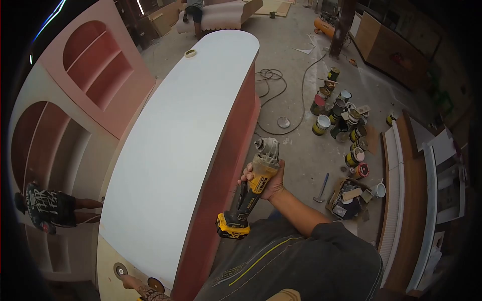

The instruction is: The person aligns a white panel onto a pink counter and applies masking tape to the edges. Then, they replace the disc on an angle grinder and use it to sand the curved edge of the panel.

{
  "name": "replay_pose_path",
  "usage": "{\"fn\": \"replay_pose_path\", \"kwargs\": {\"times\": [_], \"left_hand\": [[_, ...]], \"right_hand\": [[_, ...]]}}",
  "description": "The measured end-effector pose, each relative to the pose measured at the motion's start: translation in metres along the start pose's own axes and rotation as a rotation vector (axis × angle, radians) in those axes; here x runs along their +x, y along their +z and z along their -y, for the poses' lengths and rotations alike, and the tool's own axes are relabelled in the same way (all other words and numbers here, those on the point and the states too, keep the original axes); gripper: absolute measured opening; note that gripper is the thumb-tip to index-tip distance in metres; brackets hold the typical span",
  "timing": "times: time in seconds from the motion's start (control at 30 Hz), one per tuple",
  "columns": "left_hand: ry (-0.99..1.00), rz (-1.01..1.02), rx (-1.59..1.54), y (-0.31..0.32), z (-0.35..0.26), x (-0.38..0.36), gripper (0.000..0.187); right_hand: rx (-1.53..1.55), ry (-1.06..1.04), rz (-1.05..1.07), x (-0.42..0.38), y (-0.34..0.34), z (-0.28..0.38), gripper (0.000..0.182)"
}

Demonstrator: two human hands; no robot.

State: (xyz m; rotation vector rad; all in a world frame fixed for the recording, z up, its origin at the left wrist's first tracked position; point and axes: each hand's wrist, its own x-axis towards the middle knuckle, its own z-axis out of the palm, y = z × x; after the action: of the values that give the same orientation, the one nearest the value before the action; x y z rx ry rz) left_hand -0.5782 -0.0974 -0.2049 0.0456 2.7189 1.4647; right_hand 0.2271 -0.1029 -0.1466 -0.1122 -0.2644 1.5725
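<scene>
My right hand (273, 181) wraps around the body of a yellow-and-black angle grinder (256, 184). Its bare spindle points up, with no disc mounted, and the battery end hangs low beside my dark shirt. At the lower left, my left hand (131, 282) reaches over the pale end of a long counter and pinches the edge of a round grinding disc (120, 270); the fingertips are small and partly hidden. A brown disc (155, 285) lies close to my left wrist. The white top (170, 140) of the counter stretches away from me, above its reddish side.
A tape roll (190, 53) lies on the counter's far end. Paint cans (321, 124), a hammer (321, 188) and a box of scraps (349, 198) stand on the floor at right, near a looping cable (303, 100). One person (50, 205) is at left, another (194, 12) far back.
</scene>
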Motion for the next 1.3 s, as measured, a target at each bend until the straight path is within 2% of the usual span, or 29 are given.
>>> {"fn": "replay_pose_path", "kwargs": {"times": [0.03, 0.07, 0.13, 0.17, 0.27, 0.33, 0.37, 0.43, 0.47, 0.57, 0.6, 0.67, 0.77, 0.8, 0.83, 0.9, 0.93, 1.07, 1.17, 1.3], "left_hand": [[0.025, 0.084, -0.140, 0.020, -0.009, 0.002, 0.060], [0.195, 0.096, -0.300, 0.016, -0.050, -0.079, 0.049], [0.312, 0.581, -0.385, 0.028, -0.096, -0.144, 0.045], [0.313, 0.746, -0.443, 0.041, -0.119, -0.185, 0.040], [0.388, 1.245, -0.618, 0.036, -0.192, -0.370, 0.040], [0.372, 1.602, -0.632, 0.027, -0.226, -0.472, 0.037], [0.379, 1.700, -0.620, 0.024, -0.239, -0.526, 0.037], [0.356, 1.920, -0.513, 0.017, -0.263, -0.681, 0.038], [0.367, 2.005, -0.465, 0.011, -0.272, -0.748, 0.039], [0.439, 2.278, -0.298, 0.005, -0.290, -0.876, 0.042], [0.442, 2.283, -0.282, 0.005, -0.294, -0.908, 0.042], [0.527, 2.428, -0.174, 0.006, -0.299, -0.962, 0.046], [0.579, 2.498, -0.126, 0.012, -0.299, -1.029, 0.050], [0.545, 2.500, -0.122, 0.016, -0.299, -1.045, 0.048], [0.547, 2.506, -0.123, 0.018, -0.300, -1.057, 0.048], [0.855, 2.398, -0.084, 0.020, -0.304, -1.072, 0.045], [0.883, 2.386, -0.102, 0.021, -0.302, -1.080, 0.044], [0.936, 2.410, -0.113, 0.043, -0.303, -1.112, 0.047], [0.933, 2.425, 0.020, 0.064, -0.312, -1.128, 0.047], [0.913, 2.507, 0.104, 0.097, -0.344, -1.154, 0.048]], "right_hand": [[0.002, -0.016, -0.002, -0.001, -0.001, -0.001, 0.109], [0.005, -0.027, 0.001, -0.001, 0.000, -0.001, 0.109], [-0.032, -0.028, 0.013, -0.002, 0.004, 0.002, 0.110], [-0.038, -0.025, 0.014, 0.001, 0.007, 0.003, 0.110], [-0.029, -0.039, 0.012, 0.003, 0.012, 0.003, 0.113], [-0.085, -0.086, 0.067, 0.004, 0.033, 0.016, 0.105], [-0.077, -0.081, 0.074, 0.006, 0.036, 0.028, 0.105], [0.014, -0.063, 0.114, 0.015, 0.011, 0.105, 0.114], [0.063, -0.075, 0.096, 0.013, 0.007, 0.137, 0.111], [0.184, -0.123, 0.145, 0.014, -0.006, 0.200, 0.106], [0.193, -0.132, 0.141, 0.016, -0.007, 0.216, 0.106], [0.245, -0.193, 0.186, 0.020, -0.002, 0.247, 0.105], [0.274, -0.163, 0.230, 0.029, -0.006, 0.295, 0.105], [0.343, -0.217, 0.215, 0.029, -0.003, 0.306, 0.105], [0.339, -0.222, 0.216, 0.033, -0.010, 0.316, 0.105], [0.299, -0.218, 0.277, 0.039, -0.020, 0.328, 0.104], [0.293, -0.225, 0.287, 0.043, -0.021, 0.336, 0.104], [0.353, -0.237, 0.232, 0.055, -0.024, 0.361, 0.098], [0.371, -0.284, 0.150, 0.073, -0.039, 0.371, 0.093], [0.318, -0.346, 0.222, 0.118, -0.063, 0.402, 0.090]]}}
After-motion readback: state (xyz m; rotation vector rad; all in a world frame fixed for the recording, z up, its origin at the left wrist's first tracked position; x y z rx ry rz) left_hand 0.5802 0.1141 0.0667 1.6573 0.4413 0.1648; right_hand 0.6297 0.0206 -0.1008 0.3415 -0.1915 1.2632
